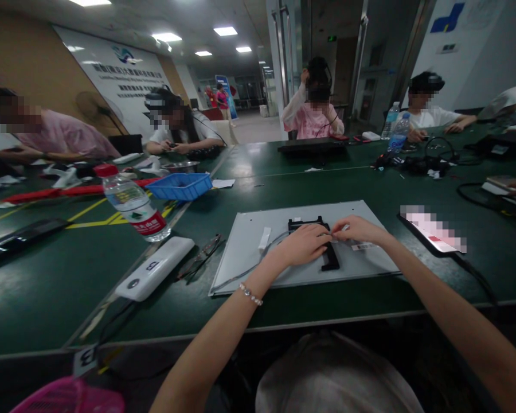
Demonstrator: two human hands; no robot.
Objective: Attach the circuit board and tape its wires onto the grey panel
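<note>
A flat, light grey panel (241, 241) lies on the green table in front of me. On its middle sits a black plastic bracket (332, 261), with a thin grey cable (251, 265) running from it toward the panel's lower left corner. My left hand (305, 244) rests across the bracket, palm down with fingers stretched, and covers much of it. Just right of it, my right hand (355, 229) is closed in a pinch at the bracket's right edge; whatever its fingertips hold is too small to make out. Small white labels (264, 238) are stuck on the panel.
Left of the panel are eyeglasses (202, 258), a white power bank (157, 268), a water bottle (133, 203) and a blue tray (180, 187). A cabled phone (432, 229) lies to the right. Several people sit around the table; a pink basket (69, 396) stands below its edge.
</note>
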